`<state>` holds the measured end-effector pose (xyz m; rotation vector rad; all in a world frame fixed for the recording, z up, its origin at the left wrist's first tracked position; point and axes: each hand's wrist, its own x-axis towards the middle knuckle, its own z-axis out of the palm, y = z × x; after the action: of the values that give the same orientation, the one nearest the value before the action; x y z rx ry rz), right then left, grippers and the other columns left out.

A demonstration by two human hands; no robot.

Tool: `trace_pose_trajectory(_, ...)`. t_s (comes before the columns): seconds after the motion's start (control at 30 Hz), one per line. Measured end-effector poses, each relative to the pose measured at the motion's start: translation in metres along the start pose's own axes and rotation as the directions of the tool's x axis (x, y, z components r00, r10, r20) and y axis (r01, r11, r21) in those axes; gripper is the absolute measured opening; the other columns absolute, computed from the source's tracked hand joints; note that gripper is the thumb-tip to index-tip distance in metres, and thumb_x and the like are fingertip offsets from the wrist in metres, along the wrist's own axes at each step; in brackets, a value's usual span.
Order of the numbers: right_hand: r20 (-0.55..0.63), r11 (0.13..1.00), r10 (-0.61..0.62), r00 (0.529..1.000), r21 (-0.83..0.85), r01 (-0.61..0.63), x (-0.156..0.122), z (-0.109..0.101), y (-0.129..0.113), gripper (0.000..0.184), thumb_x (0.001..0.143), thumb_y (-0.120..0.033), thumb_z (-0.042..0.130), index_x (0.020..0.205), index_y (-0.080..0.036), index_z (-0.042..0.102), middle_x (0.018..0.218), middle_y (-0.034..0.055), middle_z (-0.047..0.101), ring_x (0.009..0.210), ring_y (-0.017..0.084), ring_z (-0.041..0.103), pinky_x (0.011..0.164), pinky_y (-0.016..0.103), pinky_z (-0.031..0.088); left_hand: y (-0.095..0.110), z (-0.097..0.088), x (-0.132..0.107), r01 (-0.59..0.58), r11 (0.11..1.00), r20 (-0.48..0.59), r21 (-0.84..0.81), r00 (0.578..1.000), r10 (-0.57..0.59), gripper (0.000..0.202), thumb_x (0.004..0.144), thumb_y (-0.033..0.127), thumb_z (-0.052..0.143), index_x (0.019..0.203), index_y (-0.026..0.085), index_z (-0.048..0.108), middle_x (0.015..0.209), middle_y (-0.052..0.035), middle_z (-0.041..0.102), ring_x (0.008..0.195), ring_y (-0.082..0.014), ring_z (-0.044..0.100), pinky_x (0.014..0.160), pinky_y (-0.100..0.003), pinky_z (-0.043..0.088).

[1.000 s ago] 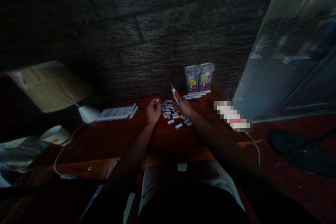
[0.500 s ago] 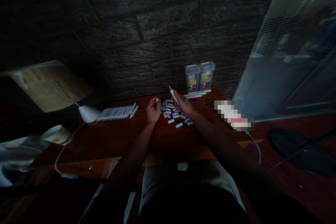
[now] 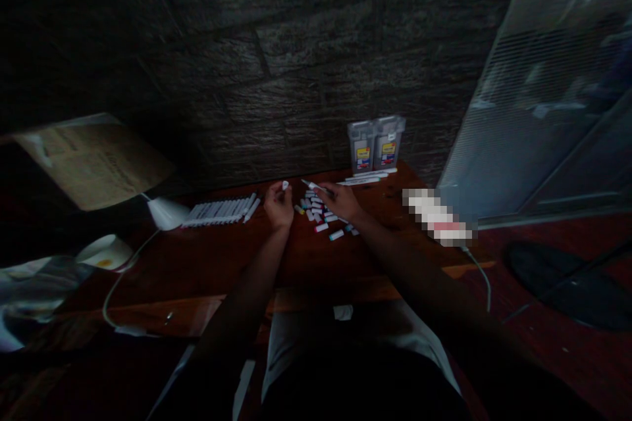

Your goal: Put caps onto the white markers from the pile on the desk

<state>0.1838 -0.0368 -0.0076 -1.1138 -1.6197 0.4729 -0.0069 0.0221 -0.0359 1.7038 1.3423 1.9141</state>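
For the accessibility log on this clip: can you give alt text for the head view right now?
In dim light, the left hand pinches a small white cap while the right hand holds a white marker pointed toward it, above a pile of loose caps on a wooden desk. A row of markers lies left; two clear boxes stand behind.

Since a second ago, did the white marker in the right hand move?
Yes. The marker has tipped from upright to nearly flat, pointing left, away from the two clear boxes.
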Motion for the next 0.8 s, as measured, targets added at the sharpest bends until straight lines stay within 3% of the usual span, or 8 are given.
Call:
trace_pose_trajectory(0.17,0.053,0.999,-0.011,0.999,-0.031,0.013,-0.002,-0.002,-0.004,0.021,0.091,-0.042,0.067,0.099,-0.028,0.081,0.093,0.0025,0.08,0.085,0.022,0.074,0.082,0.033,0.053,-0.003,-0.002,0.002,0.002,1.0,-0.039,0.003,0.999,-0.002,0.019,0.086,0.028,0.069,0.102,0.018,0.068,0.104,-0.0089,0.072,0.092,-0.0179,0.072,0.09,-0.031,0.057)
trace_pose_trajectory(0.47,0.112,0.998,0.005,0.994,-0.06,0.001,-0.003,-0.003,-0.005,0.022,0.092,-0.04,0.067,0.104,-0.029,0.081,0.106,0.0036,0.081,0.096,0.026,0.076,0.091,0.038,0.055,0.013,-0.005,0.0,-0.079,0.997,0.014,-0.018,0.997,0.079,0.018,0.085,0.023,0.069,0.101,0.018,0.072,0.103,-0.009,0.071,0.09,-0.0186,0.07,0.088,-0.032,0.057)
trace_pose_trajectory(0.63,0.126,0.996,-0.021,0.992,-0.086,0.032,-0.003,-0.004,-0.005,0.018,0.091,-0.036,0.07,0.102,-0.028,0.082,0.105,0.0034,0.081,0.095,0.024,0.076,0.09,0.035,0.055,0.024,-0.006,-0.001,-0.09,0.996,0.053,0.001,0.995,0.089,0.015,0.084,0.019,0.069,0.099,0.018,0.073,0.102,-0.008,0.072,0.093,-0.0196,0.071,0.092,-0.035,0.056)
trace_pose_trajectory(0.8,0.18,0.981,0.033,0.983,-0.196,0.003,-0.003,-0.004,-0.007,0.025,0.095,-0.037,0.064,0.112,-0.027,0.079,0.11,0.0029,0.08,0.099,0.02,0.076,0.092,0.03,0.055,0.021,-0.005,-0.002,-0.187,0.982,0.117,-0.021,0.975,0.188,0.02,0.084,0.013,0.066,0.102,0.018,0.075,0.104,-0.0082,0.074,0.101,-0.0208,0.07,0.097,-0.036,0.054)
